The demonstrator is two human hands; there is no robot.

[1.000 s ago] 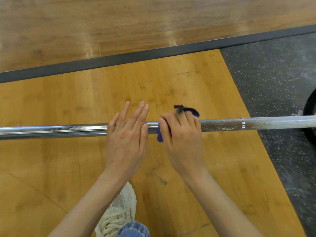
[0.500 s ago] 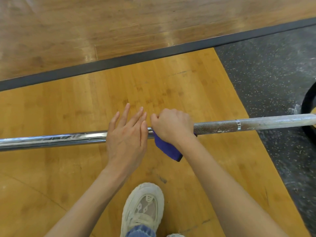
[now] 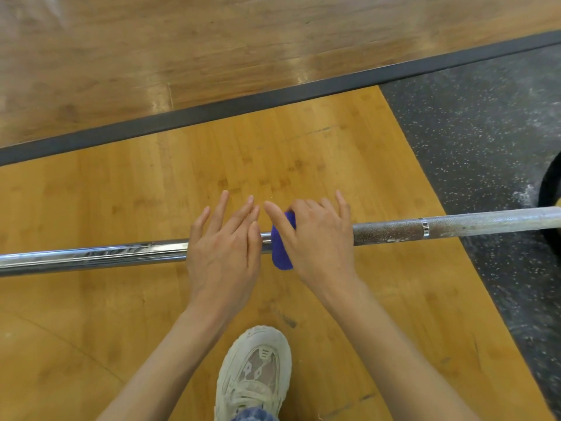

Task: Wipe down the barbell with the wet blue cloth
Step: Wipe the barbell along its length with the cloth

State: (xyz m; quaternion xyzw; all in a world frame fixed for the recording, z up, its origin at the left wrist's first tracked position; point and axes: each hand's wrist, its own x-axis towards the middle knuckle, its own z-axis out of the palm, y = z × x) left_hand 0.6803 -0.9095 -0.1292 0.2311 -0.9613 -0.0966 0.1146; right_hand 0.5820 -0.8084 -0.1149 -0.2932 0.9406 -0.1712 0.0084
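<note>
Barbell runs left to right above the wooden floor, with the blue cloth draped over it under the right hand. That hand's fingers lie mostly straight, pressing rather than gripping, so the cloth could slip off or bunch up as the bar turns. Left hand rests flat on the bar, fingers relaxed, just left of the cloth; chalky knurling lies to the right.

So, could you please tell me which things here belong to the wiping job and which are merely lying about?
In the job:
barbell
blue cloth
right hand, pressing the cloth on the bar
left hand, flat on the bar

Merely about:
weight plate
shoe
rubber flooring
</note>
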